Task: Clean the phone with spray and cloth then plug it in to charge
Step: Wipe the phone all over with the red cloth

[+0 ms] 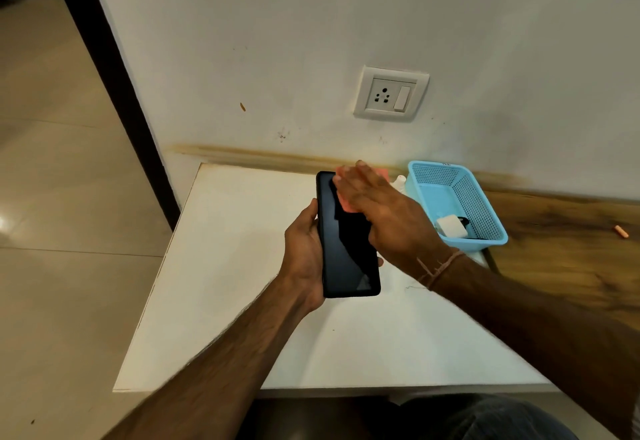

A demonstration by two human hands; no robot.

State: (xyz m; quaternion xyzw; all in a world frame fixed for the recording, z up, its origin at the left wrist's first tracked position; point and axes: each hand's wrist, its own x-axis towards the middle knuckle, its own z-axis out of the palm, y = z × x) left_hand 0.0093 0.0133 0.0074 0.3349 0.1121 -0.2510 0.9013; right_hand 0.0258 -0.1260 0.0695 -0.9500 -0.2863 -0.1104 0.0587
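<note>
The left hand (303,252) grips the slim black phone (349,249), long axis toward the wall (277,41), while the flat right hand (381,211) presses an orange cloth (342,199) on its far end, nearer the blue mesh basket (485,207) rightward.

two hands, left hand (303,259) and right hand (377,211), just one black phone (349,252) between them, one pink cloth (343,199) under the right hand, one white bottle (399,181) just past it, one blue basket (485,197) right of the hands, one white charger (450,225) inside, one wall socket (390,94) above them
</note>
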